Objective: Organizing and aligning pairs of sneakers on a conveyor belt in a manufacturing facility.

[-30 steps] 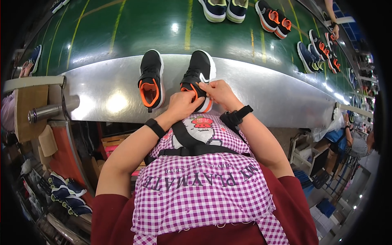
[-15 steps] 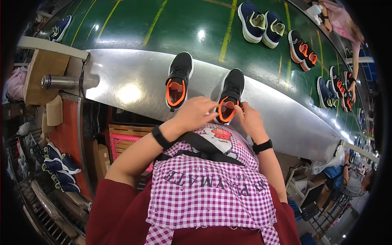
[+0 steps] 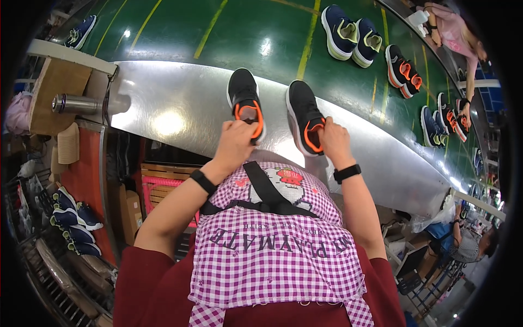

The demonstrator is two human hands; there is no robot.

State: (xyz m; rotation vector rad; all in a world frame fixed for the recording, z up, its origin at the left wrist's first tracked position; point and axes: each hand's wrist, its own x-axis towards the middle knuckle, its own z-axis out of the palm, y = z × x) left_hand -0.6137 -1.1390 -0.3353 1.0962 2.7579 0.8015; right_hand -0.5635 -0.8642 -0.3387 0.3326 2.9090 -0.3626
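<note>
Two black shoes (image 3: pixel 246 103) with orange lining sit at the near edge of my steel counter (image 3: pixel 163 109), my left hand (image 3: pixel 235 143) pinching one heel, my right hand (image 3: pixel 333 143) pinching the other. Beyond, on the green belt (image 3: pixel 229 32), I count two navy shoes (image 3: pixel 348 32) and one orange-trimmed pair (image 3: pixel 403 71).

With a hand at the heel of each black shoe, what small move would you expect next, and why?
Probably a short push forward onto the green belt. The left hand grips the heel of the left black shoe and the right hand that of the right black shoe; both sit on the metal ledge, while other pairs lie on the belt.
</note>
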